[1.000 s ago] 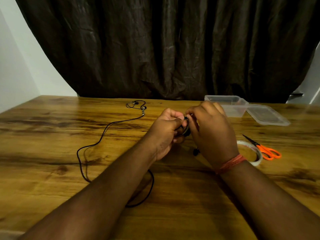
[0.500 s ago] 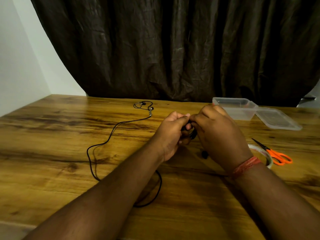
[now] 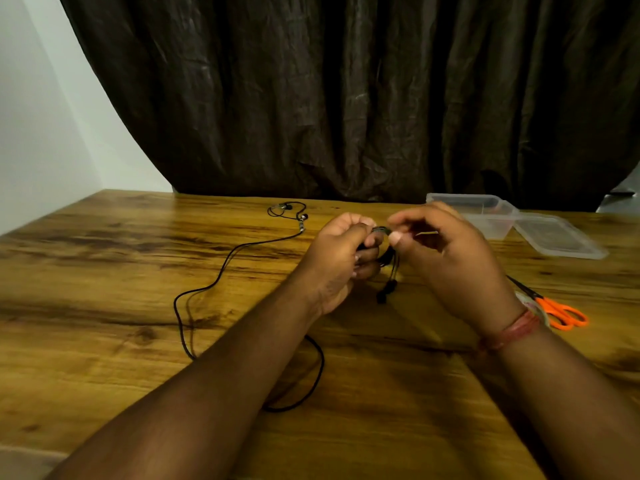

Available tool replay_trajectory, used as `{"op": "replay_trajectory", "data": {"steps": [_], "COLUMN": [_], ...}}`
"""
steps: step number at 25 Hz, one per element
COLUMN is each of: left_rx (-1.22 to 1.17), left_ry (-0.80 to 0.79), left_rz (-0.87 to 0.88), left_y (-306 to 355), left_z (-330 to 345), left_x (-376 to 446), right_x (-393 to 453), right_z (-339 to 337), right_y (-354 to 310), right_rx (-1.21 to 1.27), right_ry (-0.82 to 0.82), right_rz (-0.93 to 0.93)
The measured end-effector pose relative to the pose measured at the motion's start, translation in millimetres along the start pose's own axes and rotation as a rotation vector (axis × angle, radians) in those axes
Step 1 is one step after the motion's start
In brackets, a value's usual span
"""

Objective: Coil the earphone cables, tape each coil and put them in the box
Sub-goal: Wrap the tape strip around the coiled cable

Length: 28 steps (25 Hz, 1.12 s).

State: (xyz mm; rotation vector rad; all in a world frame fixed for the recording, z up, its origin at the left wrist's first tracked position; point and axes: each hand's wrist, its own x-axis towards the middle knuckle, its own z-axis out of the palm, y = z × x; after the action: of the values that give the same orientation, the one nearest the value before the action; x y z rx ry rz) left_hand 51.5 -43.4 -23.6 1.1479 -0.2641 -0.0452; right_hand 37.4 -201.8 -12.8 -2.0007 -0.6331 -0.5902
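1. On the wooden table, a loose black cable trails left.
2. The clear box sits open, far right.
3. Your left hand grips the small coil; your right hand pinches its top.

A plain room, likely a home, was suggested by a wooden table, dark curtain and white wall.
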Motion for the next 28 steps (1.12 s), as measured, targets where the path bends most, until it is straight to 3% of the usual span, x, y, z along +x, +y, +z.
{"op": "replay_trajectory", "data": {"steps": [3, 6, 12, 19, 28], "left_rx": [-0.042, -0.021, 0.117, 0.334, 0.501], "left_ry": [-0.113, -0.153, -0.233, -0.263, -0.233], "left_rz": [-0.003, 0.011, 0.021, 0.141, 0.291], "left_y": [3.1, 5.0, 5.2, 2.0, 1.1], "left_z": [1.1, 1.2, -0.9, 4.2, 0.8], "left_x": [-3.3, -6.7, -9.7, -9.8, -8.7], "right_x": [2.4, 3.0, 5.5, 5.4, 5.1], "right_z": [-7.3, -7.4, -5.2, -5.3, -7.4], "right_y": [6.0, 7.7, 8.6, 5.5, 7.7], "right_rx": [0.441, 0.419, 0.477, 0.755, 0.67], "right_ry": [-0.123, -0.238, -0.166, -0.169, -0.24], "right_rz": [0.204, 0.19, 0.212, 0.245, 0.133]}}
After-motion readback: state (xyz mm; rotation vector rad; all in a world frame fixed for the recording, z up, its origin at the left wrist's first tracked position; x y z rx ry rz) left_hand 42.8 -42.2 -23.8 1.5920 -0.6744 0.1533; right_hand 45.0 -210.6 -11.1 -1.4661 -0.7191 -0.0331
